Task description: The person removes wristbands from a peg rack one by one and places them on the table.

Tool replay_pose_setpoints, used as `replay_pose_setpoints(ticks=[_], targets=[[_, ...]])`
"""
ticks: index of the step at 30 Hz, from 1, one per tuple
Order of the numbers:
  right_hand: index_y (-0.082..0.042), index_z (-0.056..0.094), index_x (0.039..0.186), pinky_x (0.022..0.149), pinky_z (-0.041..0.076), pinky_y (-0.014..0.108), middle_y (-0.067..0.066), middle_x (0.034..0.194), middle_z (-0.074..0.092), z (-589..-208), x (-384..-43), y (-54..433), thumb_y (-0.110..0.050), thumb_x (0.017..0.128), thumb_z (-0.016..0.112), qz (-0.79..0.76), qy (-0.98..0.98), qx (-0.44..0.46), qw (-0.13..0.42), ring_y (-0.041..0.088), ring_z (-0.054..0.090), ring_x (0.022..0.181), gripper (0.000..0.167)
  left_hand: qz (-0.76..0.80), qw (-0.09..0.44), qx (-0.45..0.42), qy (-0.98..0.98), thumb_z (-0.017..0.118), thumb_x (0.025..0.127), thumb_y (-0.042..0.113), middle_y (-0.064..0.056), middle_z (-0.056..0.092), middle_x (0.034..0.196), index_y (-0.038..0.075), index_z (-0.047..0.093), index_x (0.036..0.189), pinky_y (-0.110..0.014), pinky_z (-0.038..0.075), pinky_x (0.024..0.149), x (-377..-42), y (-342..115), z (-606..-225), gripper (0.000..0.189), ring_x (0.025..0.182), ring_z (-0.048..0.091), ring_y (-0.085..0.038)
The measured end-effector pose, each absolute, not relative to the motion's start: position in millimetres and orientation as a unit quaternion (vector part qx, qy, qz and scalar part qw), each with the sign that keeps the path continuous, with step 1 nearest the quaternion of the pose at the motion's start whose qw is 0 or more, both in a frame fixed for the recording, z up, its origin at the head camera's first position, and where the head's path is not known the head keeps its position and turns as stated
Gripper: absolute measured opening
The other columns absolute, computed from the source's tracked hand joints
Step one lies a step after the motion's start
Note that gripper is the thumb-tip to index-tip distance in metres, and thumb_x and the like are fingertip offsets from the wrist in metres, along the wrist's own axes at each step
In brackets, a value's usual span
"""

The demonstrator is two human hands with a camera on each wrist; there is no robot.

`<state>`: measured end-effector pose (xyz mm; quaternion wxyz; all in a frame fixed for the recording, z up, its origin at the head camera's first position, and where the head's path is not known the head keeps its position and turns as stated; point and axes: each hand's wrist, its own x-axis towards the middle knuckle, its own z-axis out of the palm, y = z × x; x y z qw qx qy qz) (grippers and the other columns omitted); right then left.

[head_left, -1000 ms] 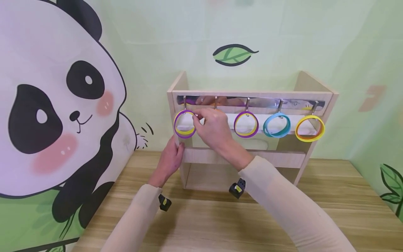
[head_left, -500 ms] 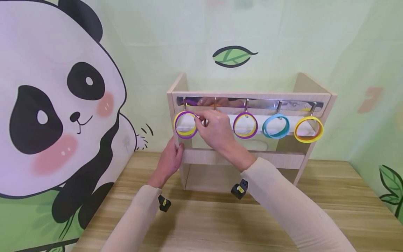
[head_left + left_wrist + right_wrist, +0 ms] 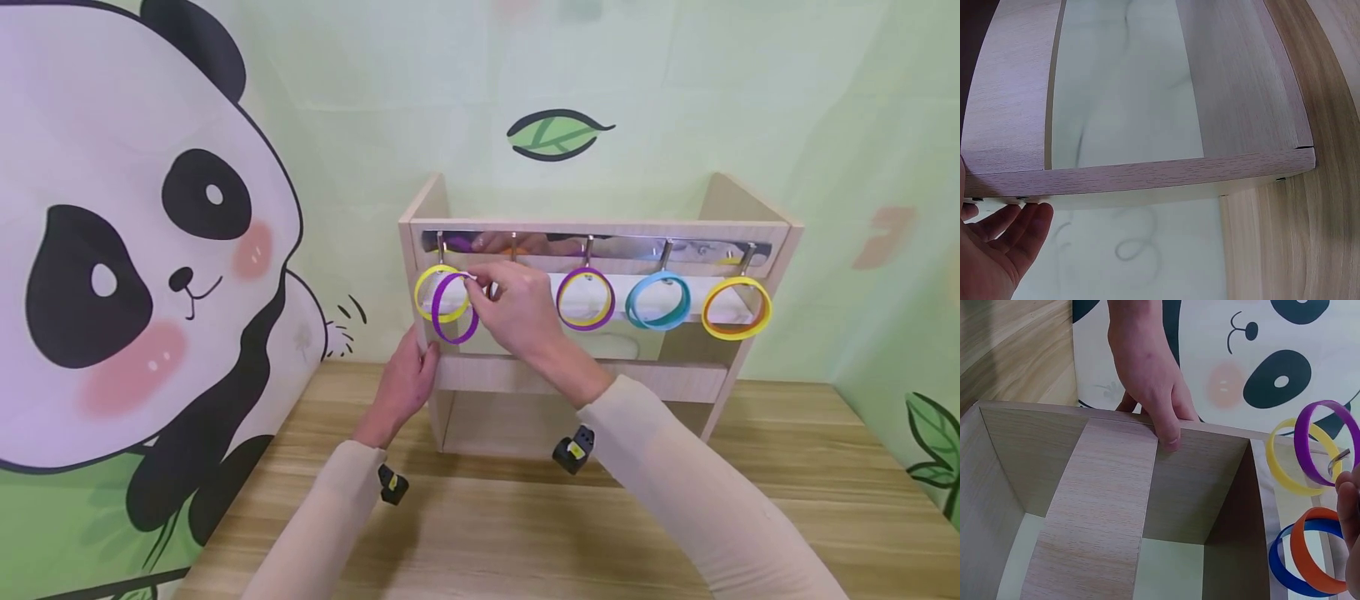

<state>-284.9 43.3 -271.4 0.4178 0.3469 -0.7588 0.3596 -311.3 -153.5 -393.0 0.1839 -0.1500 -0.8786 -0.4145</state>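
Observation:
My right hand pinches a purple ring between thumb and fingertips, in front of the leftmost hook. Behind it a yellow ring hangs on that hook, the two overlapping in the head view. In the right wrist view, the hook tip shows inside the purple ring. With thumb inside and fingers outside, my left hand grips the left side panel of a small wooden shelf. An orange ring and a blue ring hang together below, mostly hidden by my right hand in the head view.
Along the shiny metal strip, more rings hang to the right: a purple one with yellow, a light blue one and a yellow one with orange. The shelf stands on a wooden table near a panda-printed wall.
The purple ring has come away from the yellow ring, moving to the right and down in my right hand's pinch. My left hand has stayed on the panel.

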Motion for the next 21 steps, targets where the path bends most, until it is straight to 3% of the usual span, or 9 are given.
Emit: replay_pose_setpoints(ticks=[7, 21], targets=[[0.008, 0.08, 0.101, 0.06, 0.058, 0.037, 0.015, 0.08, 0.075, -274.3, -284.4, 46.6, 0.002, 0.09, 0.076, 0.352, -0.748, 0.369, 0.425, 0.028, 0.068, 0.066, 0.013, -0.411, 0.19, -0.145, -0.88, 0.045, 0.11, 0.02, -0.025, 0.058, 0.135, 0.001, 0.05, 0.143, -0.058, 0.05, 0.11, -311.2, -153.2, -394.7, 0.038, 0.128, 0.06, -0.041], [0.006, 0.08, 0.095, 0.05, 0.044, 0.03, 0.012, 0.073, 0.071, -284.7, -278.1, 71.6, 0.007, 0.082, 0.079, 0.339, -0.701, 0.451, 0.435, 0.019, 0.053, 0.053, 0.013, -0.408, 0.205, -0.141, -0.879, 0.046, 0.109, 0.019, -0.029, 0.059, 0.135, -0.005, 0.048, 0.146, -0.06, 0.054, 0.104, -311.7, -151.1, -397.0, 0.044, 0.124, 0.063, -0.046]])
